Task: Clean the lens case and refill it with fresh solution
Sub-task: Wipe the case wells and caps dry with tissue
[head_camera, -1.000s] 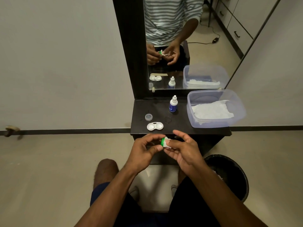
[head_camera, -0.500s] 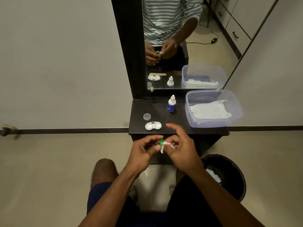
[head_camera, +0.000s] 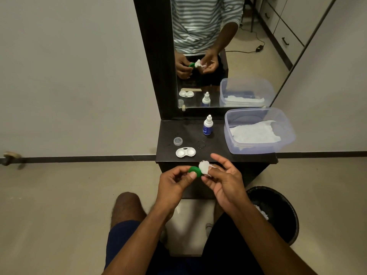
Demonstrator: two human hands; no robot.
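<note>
At frame centre, a bottle (head_camera: 208, 126), clear cap (head_camera: 178, 141) and tissue tub (head_camera: 258, 147) are set around the case (head_camera: 185, 152), lying left-right. Below, a green cap (head_camera: 195, 171) is pinched by the left hand (head_camera: 174, 183); tissue (head_camera: 204, 167) is pinched against it by the right hand (head_camera: 224, 181).

The person wears dark navy shorts (head_camera: 121, 233) at the lower middle of the frame; both forearms are bare. The mirror at upper centre shows a grey-and-white striped short-sleeved shirt (head_camera: 198, 20).
</note>
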